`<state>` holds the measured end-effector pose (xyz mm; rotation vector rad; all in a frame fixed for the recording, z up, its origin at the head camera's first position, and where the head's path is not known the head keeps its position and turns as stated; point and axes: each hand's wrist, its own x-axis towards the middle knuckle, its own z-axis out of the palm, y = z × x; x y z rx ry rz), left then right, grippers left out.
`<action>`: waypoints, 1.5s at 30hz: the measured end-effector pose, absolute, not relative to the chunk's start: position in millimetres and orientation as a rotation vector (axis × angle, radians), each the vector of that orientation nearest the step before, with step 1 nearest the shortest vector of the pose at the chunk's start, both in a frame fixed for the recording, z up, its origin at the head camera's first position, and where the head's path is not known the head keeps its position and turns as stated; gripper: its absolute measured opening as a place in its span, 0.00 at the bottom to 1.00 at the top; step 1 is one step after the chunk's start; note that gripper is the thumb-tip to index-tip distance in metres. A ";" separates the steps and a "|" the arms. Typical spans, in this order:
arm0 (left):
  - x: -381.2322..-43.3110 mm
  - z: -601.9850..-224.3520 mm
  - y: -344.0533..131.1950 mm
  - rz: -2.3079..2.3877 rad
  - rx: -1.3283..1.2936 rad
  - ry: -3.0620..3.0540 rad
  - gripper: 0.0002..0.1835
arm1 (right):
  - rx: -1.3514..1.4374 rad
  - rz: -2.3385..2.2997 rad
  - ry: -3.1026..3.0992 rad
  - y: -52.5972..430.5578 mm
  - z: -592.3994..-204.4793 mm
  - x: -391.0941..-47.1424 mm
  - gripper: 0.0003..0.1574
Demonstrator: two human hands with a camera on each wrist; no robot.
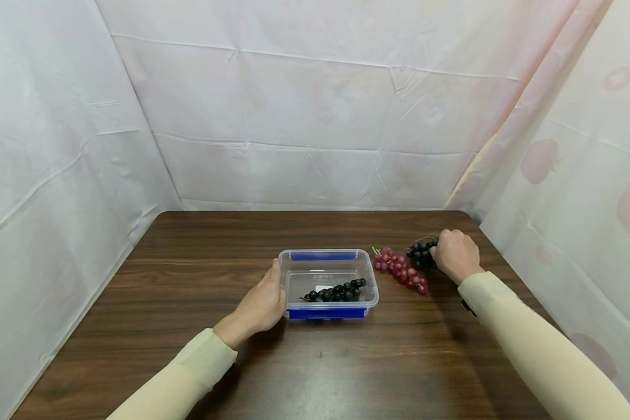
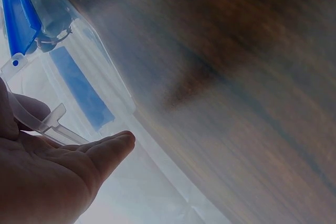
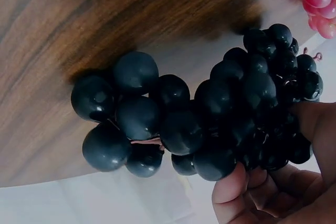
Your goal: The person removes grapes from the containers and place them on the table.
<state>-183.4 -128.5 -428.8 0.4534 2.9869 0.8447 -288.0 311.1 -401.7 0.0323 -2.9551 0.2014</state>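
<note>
My left hand (image 1: 265,300) grips the left side of a clear plastic food container (image 1: 374,286) with blue clips. In the left wrist view, a clear side flap (image 2: 58,121) lies between its fingers. A bunch of black grapes (image 1: 338,293) lies inside the container, along its front. At the right, my right hand (image 1: 457,255) pinches another bunch of black grapes (image 1: 421,254), its fingertips partly hidden behind the grapes. The right wrist view shows the thumb and fingers on this bunch (image 3: 181,129). A bunch of red grapes (image 1: 401,269) lies on the table between container and right hand.
The dark wood-grain table (image 1: 215,245) has rounded back corners. Pale sheets hang around it: a back curtain (image 1: 315,116), a left curtain (image 1: 47,146) and a right curtain (image 1: 572,192) with faded fruit prints.
</note>
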 end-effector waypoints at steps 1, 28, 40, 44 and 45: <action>-183.3 -428.6 -128.6 0.846 0.454 2.988 0.36 | 0.031 0.202 -2.960 311.5 -402.1 -288.1 0.20; -184.6 -429.5 -128.5 0.848 0.451 2.963 0.36 | 0.030 0.243 -3.057 322.7 -407.7 -286.7 0.25; -185.0 -430.6 -128.9 0.839 0.449 2.967 0.36 | -0.010 0.231 -3.118 321.5 -406.1 -285.2 0.23; -184.9 -429.8 -128.4 0.847 0.448 2.961 0.36 | -0.012 0.234 -3.120 322.1 -404.3 -283.8 0.23; -184.7 -429.6 -128.2 0.849 0.448 2.959 0.36 | -0.012 0.233 -3.119 322.5 -403.6 -283.5 0.24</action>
